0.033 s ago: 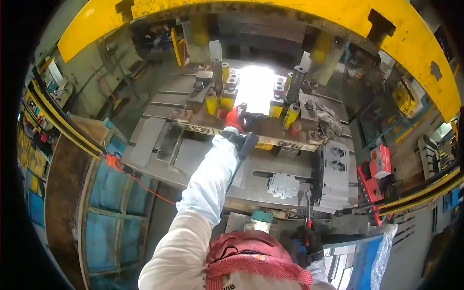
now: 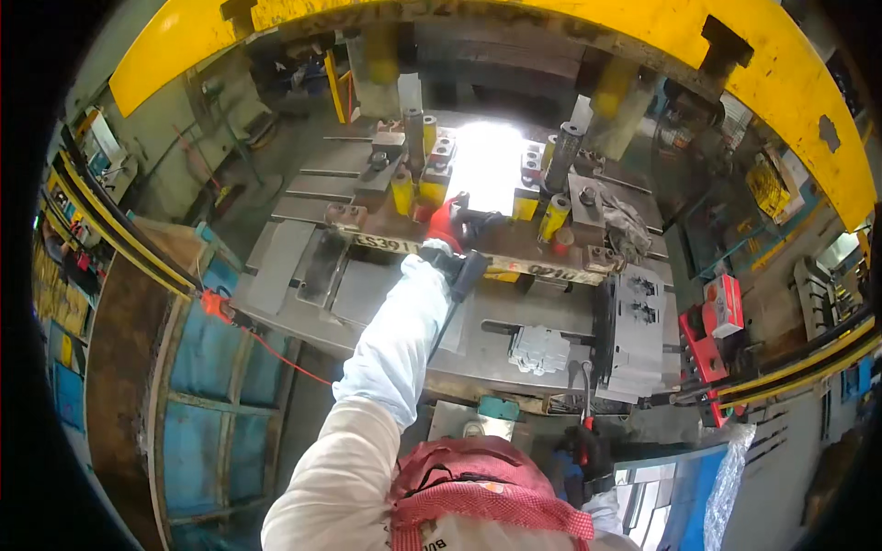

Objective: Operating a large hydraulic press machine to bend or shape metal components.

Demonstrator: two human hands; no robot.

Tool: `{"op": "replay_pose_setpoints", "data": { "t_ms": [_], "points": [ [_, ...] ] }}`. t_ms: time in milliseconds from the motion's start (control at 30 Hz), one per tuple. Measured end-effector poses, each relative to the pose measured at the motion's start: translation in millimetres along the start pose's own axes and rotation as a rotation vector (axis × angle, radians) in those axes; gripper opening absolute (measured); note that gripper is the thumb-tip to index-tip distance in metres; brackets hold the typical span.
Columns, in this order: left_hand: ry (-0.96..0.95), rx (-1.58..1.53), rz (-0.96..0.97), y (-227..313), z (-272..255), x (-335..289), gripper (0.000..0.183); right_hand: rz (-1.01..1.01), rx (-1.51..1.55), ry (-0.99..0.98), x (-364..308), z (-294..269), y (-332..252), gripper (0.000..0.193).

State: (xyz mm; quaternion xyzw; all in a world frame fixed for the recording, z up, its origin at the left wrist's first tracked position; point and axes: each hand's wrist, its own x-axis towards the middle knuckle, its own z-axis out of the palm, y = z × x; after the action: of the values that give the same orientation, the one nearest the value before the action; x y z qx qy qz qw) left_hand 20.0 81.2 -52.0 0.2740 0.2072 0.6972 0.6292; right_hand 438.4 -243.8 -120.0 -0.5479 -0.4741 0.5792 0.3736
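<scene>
My left hand (image 2: 450,222), in a red and dark glove, reaches forward to the near end of a brightly glaring flat plate (image 2: 487,170). The fingers look spread at its near left corner; glare and the dark glove hide whether they touch it. That plate lies between the posts of a press die (image 2: 386,225). A dark device (image 2: 469,273) sits at my left wrist. Low on the right, my right hand (image 2: 585,452), in a dark glove, is closed round a red-handled tool with a metal shaft (image 2: 587,386). The tool points up toward the table edge.
On the press table (image 2: 441,367) lie a grey metal block-like stack (image 2: 539,350) and stacked sheet-metal parts (image 2: 636,335). Yellow cylinders (image 2: 554,219) and dark posts (image 2: 562,156) rise from the die. A yellow press beam (image 2: 514,14) spans overhead. A red box (image 2: 724,306) is at right.
</scene>
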Motion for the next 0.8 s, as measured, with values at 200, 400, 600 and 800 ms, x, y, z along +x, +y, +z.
{"op": "replay_pose_setpoints", "data": {
  "t_ms": [200,400,600,800],
  "points": [
    [0.372,0.267,0.012,62,45,-130,0.036,0.024,0.141,0.172,12,10,15,0.018],
    [1.084,0.821,0.645,93,-34,-273,0.06,0.363,0.479,0.095,21,4,32,0.021],
    [0.718,2.17,-0.164,97,-158,-324,0.066,0.279,0.346,0.137,20,10,10,0.024],
    [0.51,2.21,-0.418,91,-183,-321,0.064,0.359,0.266,0.103,17,3,-5,0.024]
  ]
}}
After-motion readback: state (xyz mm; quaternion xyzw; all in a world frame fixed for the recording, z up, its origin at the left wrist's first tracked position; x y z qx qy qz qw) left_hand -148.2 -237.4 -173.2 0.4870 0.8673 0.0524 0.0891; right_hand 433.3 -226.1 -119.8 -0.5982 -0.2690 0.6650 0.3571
